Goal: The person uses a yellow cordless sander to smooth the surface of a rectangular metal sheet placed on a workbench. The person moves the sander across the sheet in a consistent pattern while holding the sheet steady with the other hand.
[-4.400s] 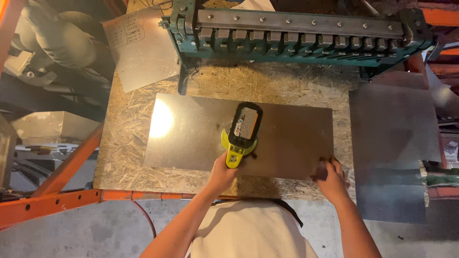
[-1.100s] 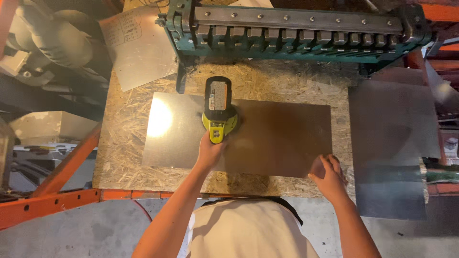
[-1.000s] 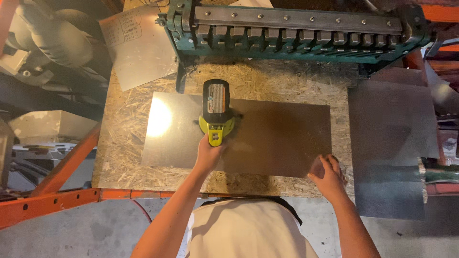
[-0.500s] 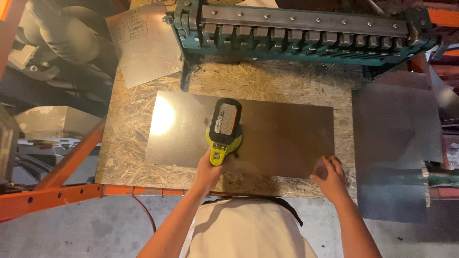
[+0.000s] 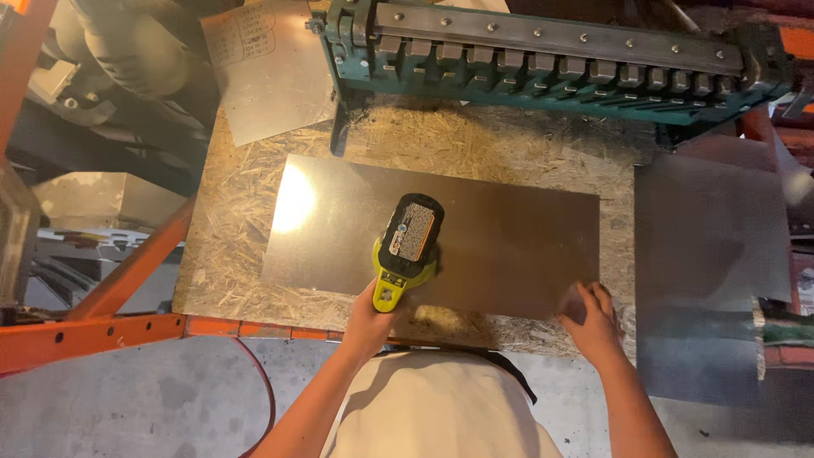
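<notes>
Under the left hand (image 5: 366,315), a yellow-green cordless power tool (image 5: 409,246) with a dark battery pack stands on a rectangular sheet of metal (image 5: 509,237). The fingers are wrapped closed around the tool's handle, with the battery end pointing away from the body; the working end is hidden beneath the tool, so what it does to the sheet cannot be seen. The sheet lies flat, stretching from well left of this hand across to the right hand (image 5: 589,318).

The right hand rests on the sheet's near right corner, fingers spread and pressing down rather than gripping, apparently to keep the thin metal from sliding while the tool bears on it. A bright glare sits on the sheet to the left of the tool.

Beneath the sheet is a workbench top of rough chipboard (image 5: 229,246), with an orange steel frame (image 5: 93,326) running along its near edge, close to the left forearm. Beyond both hands, at the far side of the board, stands a green sheet-metal bending machine (image 5: 543,55) with a row of clamping fingers. Beyond the left hand, a second, smaller metal sheet (image 5: 271,76) leans off the board's far corner. Right of the right hand, another grey metal sheet (image 5: 712,229) lies beside the board.
</notes>
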